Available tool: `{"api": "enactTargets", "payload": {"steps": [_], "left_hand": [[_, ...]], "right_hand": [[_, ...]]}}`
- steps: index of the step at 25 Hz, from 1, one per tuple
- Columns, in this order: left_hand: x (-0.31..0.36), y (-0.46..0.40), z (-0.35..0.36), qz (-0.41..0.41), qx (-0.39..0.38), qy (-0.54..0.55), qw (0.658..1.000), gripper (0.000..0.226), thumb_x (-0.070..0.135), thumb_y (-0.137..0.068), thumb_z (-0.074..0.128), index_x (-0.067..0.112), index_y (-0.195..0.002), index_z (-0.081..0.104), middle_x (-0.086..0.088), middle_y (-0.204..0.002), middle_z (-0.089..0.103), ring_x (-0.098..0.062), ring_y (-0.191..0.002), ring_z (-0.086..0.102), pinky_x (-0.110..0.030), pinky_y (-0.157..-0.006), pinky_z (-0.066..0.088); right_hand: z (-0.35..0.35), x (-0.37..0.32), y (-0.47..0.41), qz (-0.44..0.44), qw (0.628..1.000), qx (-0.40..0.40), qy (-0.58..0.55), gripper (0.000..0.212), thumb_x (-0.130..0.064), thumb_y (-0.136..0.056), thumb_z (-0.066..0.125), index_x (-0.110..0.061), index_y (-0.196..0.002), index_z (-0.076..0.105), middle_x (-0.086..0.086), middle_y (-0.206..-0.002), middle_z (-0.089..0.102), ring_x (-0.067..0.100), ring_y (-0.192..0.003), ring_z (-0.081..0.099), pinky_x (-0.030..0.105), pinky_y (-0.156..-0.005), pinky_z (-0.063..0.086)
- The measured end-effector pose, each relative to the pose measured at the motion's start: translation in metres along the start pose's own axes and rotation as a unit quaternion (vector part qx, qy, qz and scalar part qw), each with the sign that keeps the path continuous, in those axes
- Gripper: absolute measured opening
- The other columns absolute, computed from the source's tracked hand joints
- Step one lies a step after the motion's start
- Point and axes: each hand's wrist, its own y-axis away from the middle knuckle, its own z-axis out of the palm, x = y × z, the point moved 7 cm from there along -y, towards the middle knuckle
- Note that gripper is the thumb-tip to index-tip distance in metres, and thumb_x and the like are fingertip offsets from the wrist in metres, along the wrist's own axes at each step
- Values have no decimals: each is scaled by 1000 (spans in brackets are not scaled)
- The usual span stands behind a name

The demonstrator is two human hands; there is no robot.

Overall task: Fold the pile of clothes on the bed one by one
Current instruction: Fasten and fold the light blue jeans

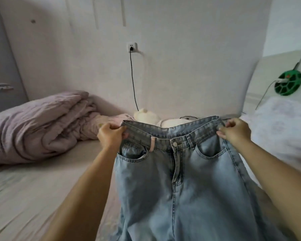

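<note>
You hold a pair of jeans (184,180) up in front of you by the waistband, above the bed (33,185). Your left hand (111,136) grips the left end of the waistband, fingers curled tight round the denim with the thumb on top. Your right hand (236,130) pinches the right end in the same way, fingers folded over the band's edge. The waistband is stretched between your two hands and sags a little in the middle.

The jeans are light blue, washed denim, front side toward you. The metal button (175,144) at the waist is fastened and the fly below it is closed. You can see both curved front pockets, dark stitching along the seams, denim belt loops, and one pale pink loop (152,144) left of the button. The legs hang down and run out of view at the bottom edge.

Behind the jeans a cream soft toy (146,116) lies against the wall. A folded lilac quilt (42,124) sits on the bed to your left. A black cable (132,80) hangs from a wall socket (131,47).
</note>
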Motion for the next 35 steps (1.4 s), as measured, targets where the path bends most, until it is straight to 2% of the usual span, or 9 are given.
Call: {"api": "enactTargets", "payload": {"steps": [3, 7, 14, 18, 21, 22, 29, 32, 35], "left_hand": [[-87, -6, 38, -10, 8, -16, 1000, 29, 6, -76, 76, 17, -61, 53, -9, -68, 65, -28, -65, 69, -44, -65, 59], [-182, -5, 86, 13, -24, -48, 998, 33, 0, -84, 58, 24, -64, 48, -9, -76, 64, -33, -75, 68, -49, -67, 58], [-285, -4, 150, 98, -79, -170, 977, 2, 12, -91, 53, 13, -92, 51, -11, -90, 61, -34, -92, 59, -40, -76, 47], [-327, 7, 205, 177, -347, -430, 814, 53, 41, -100, 36, 16, -146, 30, -14, -151, 31, -31, -138, 30, -39, -111, 26], [-341, 15, 212, 255, -421, -572, 656, 55, 40, -103, 13, 14, -152, 10, -7, -160, 1, -26, -147, -6, -39, -119, -1], [-344, 15, 210, 265, -420, -588, 638, 54, 38, -103, 12, 14, -152, 8, -8, -160, -1, -27, -146, -7, -41, -118, -3], [-319, 30, 200, 247, -403, -490, 732, 60, 54, -99, 15, 23, -151, 18, -1, -159, 11, -17, -147, 5, -29, -118, 3], [-321, 45, 201, 205, -378, -662, 614, 74, 70, -89, 9, 30, -152, 6, -1, -160, 1, -21, -147, 4, -45, -118, 6], [-267, 75, 206, 152, -362, -588, 707, 63, 54, -99, 15, 28, -150, -10, -4, -160, -9, -25, -147, -3, -55, -116, 3]], "right_hand": [[37, 80, -5, -43, 992, -20, 115, 11, -5, -77, 71, -9, -81, 62, 7, -81, 62, 21, -81, 58, 27, -72, 43], [88, 185, -16, -44, 977, -107, 178, 45, -7, -81, 70, 4, -122, 54, 14, -121, 55, 25, -114, 55, 29, -95, 43], [144, 306, -35, -74, 872, -201, 440, 66, -42, -96, 46, -17, -150, 19, 14, -158, -11, 36, -145, 5, 41, -118, 10], [158, 325, -45, -94, 802, -277, 521, 49, -50, -100, 18, -45, -148, 5, -6, -158, -15, 24, -147, -3, 55, -115, -2], [153, 327, -41, -83, 770, -304, 555, 52, -55, -98, 7, -46, -147, -6, -11, -157, -16, 18, -147, -7, 59, -112, -7], [151, 329, -40, -80, 759, -305, 569, 52, -55, -97, 6, -45, -147, -8, -11, -157, -16, 17, -146, -7, 58, -112, -6], [146, 324, -39, -75, 772, -289, 561, 53, -55, -97, -1, -42, -148, -5, -9, -159, -10, 17, -147, -2, 55, -114, -3], [150, 300, -15, -88, 724, -218, 649, 58, -53, -98, 7, -32, -151, -5, 5, -160, -7, 27, -146, 6, 62, -112, 2], [174, 235, 36, -75, 784, -199, 584, 65, -44, -99, 27, -21, -152, -3, 13, -159, -7, 34, -146, -1, 69, -108, 2]]}}
